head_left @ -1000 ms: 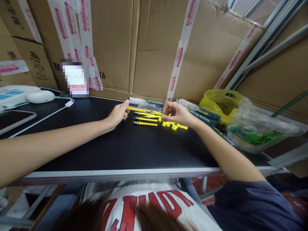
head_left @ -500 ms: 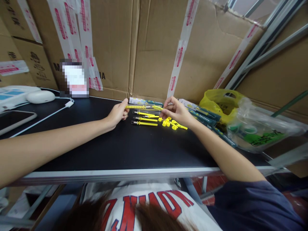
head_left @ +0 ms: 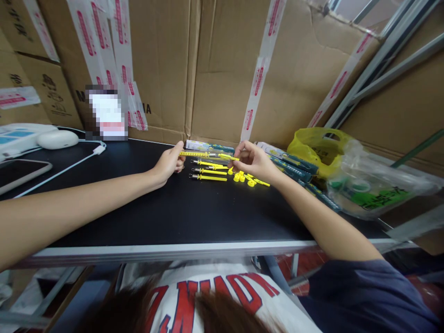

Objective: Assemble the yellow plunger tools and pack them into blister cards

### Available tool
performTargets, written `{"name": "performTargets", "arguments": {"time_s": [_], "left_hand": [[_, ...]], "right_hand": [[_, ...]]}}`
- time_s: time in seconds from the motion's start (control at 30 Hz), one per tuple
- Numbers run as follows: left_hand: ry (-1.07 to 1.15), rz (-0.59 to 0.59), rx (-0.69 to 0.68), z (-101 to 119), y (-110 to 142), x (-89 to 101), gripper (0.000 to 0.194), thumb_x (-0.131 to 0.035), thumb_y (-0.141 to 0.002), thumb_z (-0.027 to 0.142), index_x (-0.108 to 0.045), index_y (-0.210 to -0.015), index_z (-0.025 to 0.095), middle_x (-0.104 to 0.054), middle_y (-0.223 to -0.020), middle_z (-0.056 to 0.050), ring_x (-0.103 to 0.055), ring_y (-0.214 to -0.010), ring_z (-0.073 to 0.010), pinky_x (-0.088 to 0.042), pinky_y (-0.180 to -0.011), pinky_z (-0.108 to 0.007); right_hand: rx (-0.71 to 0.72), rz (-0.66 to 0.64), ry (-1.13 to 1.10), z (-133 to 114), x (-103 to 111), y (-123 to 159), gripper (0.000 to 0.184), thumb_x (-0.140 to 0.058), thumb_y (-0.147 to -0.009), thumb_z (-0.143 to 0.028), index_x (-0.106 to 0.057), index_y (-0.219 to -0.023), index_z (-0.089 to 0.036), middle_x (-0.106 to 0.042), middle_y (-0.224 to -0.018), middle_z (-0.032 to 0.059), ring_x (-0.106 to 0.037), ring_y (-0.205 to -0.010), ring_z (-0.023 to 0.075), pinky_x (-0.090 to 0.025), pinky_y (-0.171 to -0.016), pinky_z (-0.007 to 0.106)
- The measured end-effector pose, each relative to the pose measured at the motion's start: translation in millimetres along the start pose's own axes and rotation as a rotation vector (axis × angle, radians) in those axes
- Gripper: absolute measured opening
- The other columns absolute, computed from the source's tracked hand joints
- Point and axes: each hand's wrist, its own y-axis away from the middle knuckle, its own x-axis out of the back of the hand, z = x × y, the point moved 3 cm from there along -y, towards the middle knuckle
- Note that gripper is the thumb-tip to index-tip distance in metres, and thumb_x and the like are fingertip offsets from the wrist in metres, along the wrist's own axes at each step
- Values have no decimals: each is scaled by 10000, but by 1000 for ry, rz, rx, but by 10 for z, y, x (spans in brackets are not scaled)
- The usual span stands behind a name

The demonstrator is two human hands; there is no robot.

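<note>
While the left hand (head_left: 169, 163) and right hand (head_left: 252, 160) pinch opposite ends of one yellow pen (head_left: 208, 155) just above the table (head_left: 173, 217), three pens (head_left: 208, 170) and loose caps (head_left: 247, 178) lie nearer, seemingly unassembled.

A black table (head_left: 180, 217) with a pale front edge carries yellow pens (head_left: 208, 172) in a row, small yellow caps (head_left: 243, 178) beside them, packets (head_left: 291, 166) at the back, two plastic bags (head_left: 364, 185), a white cable (head_left: 69, 166), a mouse (head_left: 57, 138) and a tablet (head_left: 21, 172).
</note>
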Motion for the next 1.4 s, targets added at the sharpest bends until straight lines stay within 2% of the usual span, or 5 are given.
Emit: {"name": "performTargets", "arguments": {"time_s": [0.3, 0.53, 0.77, 1.23, 1.4], "left_hand": [[-15, -15, -25, -16, -14, 12, 459, -362, -970, 402, -387, -564, 189, -241, -398, 86, -250, -327, -46, -286, -399, -183], [-13, 7, -16, -1, -20, 14, 462, -336, -973, 408, -397, -568, 192, -223, -399, 88, -238, -323, -52, -278, -388, -185], [-32, 20, -15, 31, 7, 2, 468, -326, -979, 389, -394, -562, 190, -228, -401, 85, -245, -329, -50, -279, -393, -186], [-28, -3, 8, 35, 42, -35, 473, -352, -982, 389, -411, -561, 182, -240, -389, 85, -253, -329, -48, -288, -400, -181], [-27, 0, -8, 35, 16, -19, 477, -336, -988, 376, -421, -561, 180, -236, -390, 85, -241, -333, -50, -273, -391, -182]], "right_hand": [[-2, 43, 65, 19, 44, -4, 365, -683, -782, -455, -450, -898, -198, -698, -789, 37, -657, -628, 118, -538, -600, 261], [13, 60, 98, 18, 87, -7, 419, -699, -769, -492, -462, -961, -205, -656, -744, -6, -645, -640, 114, -521, -604, 246], [49, 76, 94, 9, 84, -12, 356, -680, -794, -468, -484, -907, -193, -687, -787, 30, -634, -635, 112, -519, -603, 251], [36, 60, 76, 62, 85, -29, 326, -677, -801, -452, -490, -869, -194, -683, -781, 28, -624, -617, 111, -513, -599, 260], [52, 52, 87, 0, 177, -18, 227, -555, -891, -418, -492, -935, -204, -670, -840, 20, -644, -684, 127, -515, -646, 272]]}}
